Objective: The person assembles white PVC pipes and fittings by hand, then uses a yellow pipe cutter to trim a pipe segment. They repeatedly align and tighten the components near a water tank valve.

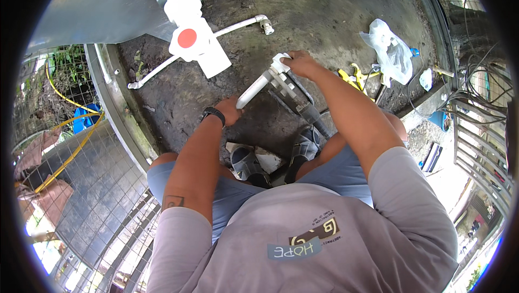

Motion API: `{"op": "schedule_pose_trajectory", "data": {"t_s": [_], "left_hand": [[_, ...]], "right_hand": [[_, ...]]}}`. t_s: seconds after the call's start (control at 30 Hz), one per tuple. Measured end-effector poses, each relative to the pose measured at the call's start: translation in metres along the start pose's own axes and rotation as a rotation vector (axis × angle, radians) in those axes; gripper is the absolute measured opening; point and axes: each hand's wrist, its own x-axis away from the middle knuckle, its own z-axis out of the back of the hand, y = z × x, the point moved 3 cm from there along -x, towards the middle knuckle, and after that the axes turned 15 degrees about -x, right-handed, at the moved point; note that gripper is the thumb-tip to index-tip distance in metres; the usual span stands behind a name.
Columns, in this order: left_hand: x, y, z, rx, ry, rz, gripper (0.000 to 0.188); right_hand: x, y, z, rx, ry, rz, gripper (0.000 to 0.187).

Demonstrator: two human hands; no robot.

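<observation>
A short white plastic pipe (253,90) slants up to the right between my hands. My left hand (231,111), with a dark wristband above it, is closed around its lower left end. At the other end sits a white pipe fitting (279,63). My right hand (303,66) grips that fitting, with its fingertips partly hidden. Just beside the pipe, below the right hand, is a grey metal tool with a long handle (309,113), apparently a pipe wrench. What supports it is hard to see.
A white valve body with a red round disc (187,37) hangs from a grey tank (108,1). Thin white pipes (238,25) run behind it. Yellow-handled tools (354,78) and a clear plastic bag (390,55) lie at right. Wire mesh (102,185) borders the left.
</observation>
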Motion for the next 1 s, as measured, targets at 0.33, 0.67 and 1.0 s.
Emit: {"op": "schedule_pose_trajectory", "data": {"t_s": [0.33, 0.67, 1.0], "left_hand": [[0.001, -0.009, 0.002, 0.054, -0.007, -0.133, 0.049], [0.009, 0.001, 0.011, 0.080, 0.117, -0.114, 0.034], [0.023, 0.015, 0.017, -0.003, 0.260, -0.036, 0.029]], "right_hand": [[-0.008, 0.006, -0.001, -0.050, -0.041, -0.051, 0.067], [-0.016, 0.016, -0.002, -0.042, -0.038, -0.025, 0.068], [-0.007, 0.006, 0.000, -0.037, -0.006, -0.025, 0.068]]}}
